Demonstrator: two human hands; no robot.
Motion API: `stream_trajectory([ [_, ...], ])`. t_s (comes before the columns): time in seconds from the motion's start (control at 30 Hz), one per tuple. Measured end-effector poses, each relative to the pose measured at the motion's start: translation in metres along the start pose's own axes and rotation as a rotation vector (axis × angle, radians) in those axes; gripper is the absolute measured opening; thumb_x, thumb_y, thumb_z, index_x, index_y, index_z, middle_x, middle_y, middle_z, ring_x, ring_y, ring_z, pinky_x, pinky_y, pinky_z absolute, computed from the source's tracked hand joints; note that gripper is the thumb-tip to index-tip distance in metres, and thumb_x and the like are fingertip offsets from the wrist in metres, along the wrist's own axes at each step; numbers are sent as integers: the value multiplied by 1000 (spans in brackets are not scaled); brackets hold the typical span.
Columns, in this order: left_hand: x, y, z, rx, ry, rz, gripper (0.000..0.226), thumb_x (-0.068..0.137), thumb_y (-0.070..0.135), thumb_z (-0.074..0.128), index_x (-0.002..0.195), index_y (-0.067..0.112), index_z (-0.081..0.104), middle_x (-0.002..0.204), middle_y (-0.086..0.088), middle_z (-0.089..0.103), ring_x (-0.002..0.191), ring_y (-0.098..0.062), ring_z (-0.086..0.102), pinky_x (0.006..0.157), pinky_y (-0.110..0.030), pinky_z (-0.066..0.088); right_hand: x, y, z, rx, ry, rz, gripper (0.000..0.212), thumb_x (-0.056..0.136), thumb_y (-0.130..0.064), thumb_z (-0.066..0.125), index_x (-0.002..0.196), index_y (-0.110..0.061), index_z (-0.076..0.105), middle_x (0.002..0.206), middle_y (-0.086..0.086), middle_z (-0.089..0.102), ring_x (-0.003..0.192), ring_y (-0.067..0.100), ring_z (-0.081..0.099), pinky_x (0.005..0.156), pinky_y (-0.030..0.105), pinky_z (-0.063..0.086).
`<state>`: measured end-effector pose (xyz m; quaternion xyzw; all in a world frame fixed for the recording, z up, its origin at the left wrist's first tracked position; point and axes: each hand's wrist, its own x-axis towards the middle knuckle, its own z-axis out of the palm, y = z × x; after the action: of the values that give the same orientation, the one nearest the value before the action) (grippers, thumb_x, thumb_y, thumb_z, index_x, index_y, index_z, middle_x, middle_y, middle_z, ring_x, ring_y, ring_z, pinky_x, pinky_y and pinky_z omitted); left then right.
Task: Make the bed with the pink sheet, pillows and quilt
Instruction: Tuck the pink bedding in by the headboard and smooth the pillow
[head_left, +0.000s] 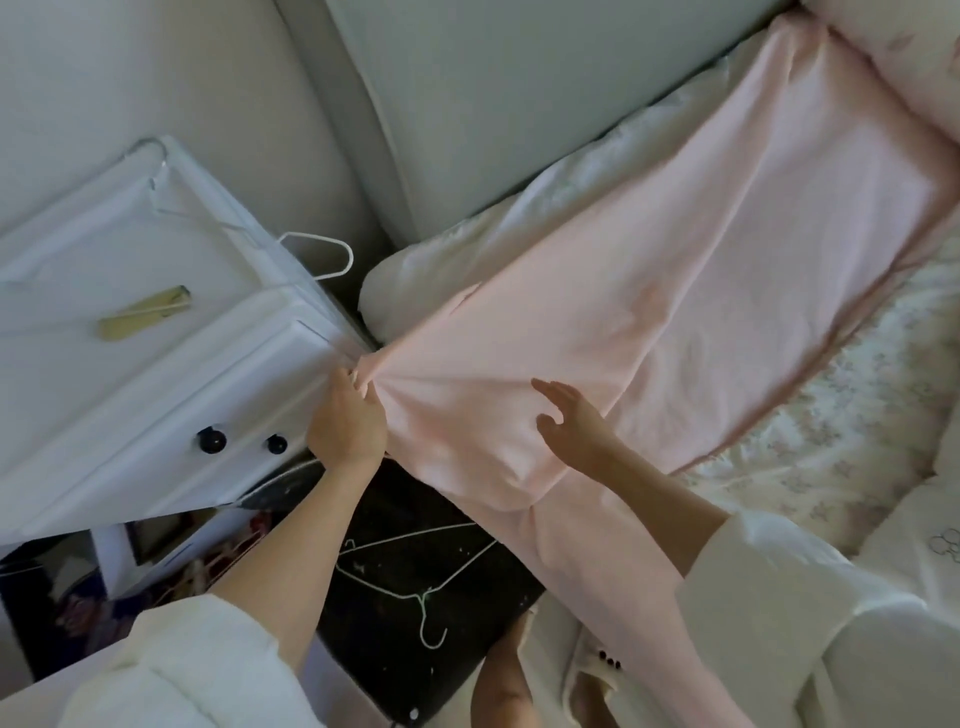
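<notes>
The pink sheet (675, 270) is spread along the bed, over a white pillow (467, 260) at its left edge. Its near-left corner is gathered and gripped by the left hand (345, 421), just beside a white nightstand (145, 332). The right hand (571, 421) is held with fingers loosely spread, resting on the sheet. A wire hanger (415, 582) lies on the dark floor below.

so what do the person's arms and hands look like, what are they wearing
Both arms wear loose white long sleeves: the left sleeve and the right sleeve are pushed up, leaving the forearms bare. The left hand and right hand are bare, with no gloves, and no rings or watch can be seen. The fabric looks soft and plain.
</notes>
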<state>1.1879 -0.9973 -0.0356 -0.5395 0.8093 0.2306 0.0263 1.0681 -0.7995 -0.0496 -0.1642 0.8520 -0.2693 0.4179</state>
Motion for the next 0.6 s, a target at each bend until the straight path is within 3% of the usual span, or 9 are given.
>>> stream_trajectory([
  [0.1, 8, -5, -8, -31, -10, -109, 29, 101, 21, 33, 120, 1, 44, 110, -22, 58, 99, -40, 56, 69, -38, 35, 5, -6, -4, -26, 64, -2, 52, 94, -10, 41, 145, -18, 34, 150, 4, 32, 134, 21, 38, 109, 29, 32],
  [0.17, 12, -12, -12, -23, -33, -130, 29, 101, 23, 31, 120, 3, 43, 111, -21, 56, 100, -39, 55, 71, -39, 35, 14, -18, -11, -119, 143, -34, 53, 94, -9, 41, 145, -17, 32, 152, 4, 29, 138, 23, 31, 110, 31, 28],
  [0.3, 17, -24, -18, 129, -15, 25, 30, 99, 23, 36, 125, 9, 43, 116, -17, 53, 102, -36, 53, 74, -43, 41, 40, -66, -24, -244, 216, -208, 58, 93, -9, 40, 148, -16, 22, 155, 3, 21, 142, 24, 19, 114, 35, 24],
  [0.4, 18, -31, -25, 220, 9, 94, 33, 100, 26, 36, 128, 13, 43, 119, -17, 47, 107, -35, 49, 77, -47, 45, 57, -106, -20, -461, 205, -341, 72, 90, -7, 44, 150, -25, 8, 143, 8, 30, 126, 28, 34, 89, 37, 43],
  [0.47, 17, -33, -30, 215, 20, 127, 35, 100, 29, 33, 132, 16, 40, 114, -14, 51, 101, -33, 54, 77, -45, 47, 67, -122, -16, -645, 196, -380, 82, 89, -8, 47, 149, -33, -3, 126, 10, 38, 109, 28, 43, 71, 35, 42],
  [0.53, 17, -32, -34, 189, 0, 136, 37, 101, 31, 28, 135, 18, 38, 99, -8, 58, 90, -32, 58, 73, -40, 47, 75, -127, -14, -756, 150, -349, 82, 89, -10, 47, 148, -37, -4, 119, 10, 43, 103, 29, 48, 68, 35, 39],
  [0.6, 18, -33, -37, 161, -25, 103, 37, 101, 31, 28, 135, 20, 37, 93, -7, 59, 88, -32, 59, 72, -38, 46, 80, -129, -12, -809, 105, -304, 66, 90, -11, 44, 146, -34, 15, 119, 10, 50, 102, 30, 54, 71, 34, 38],
])
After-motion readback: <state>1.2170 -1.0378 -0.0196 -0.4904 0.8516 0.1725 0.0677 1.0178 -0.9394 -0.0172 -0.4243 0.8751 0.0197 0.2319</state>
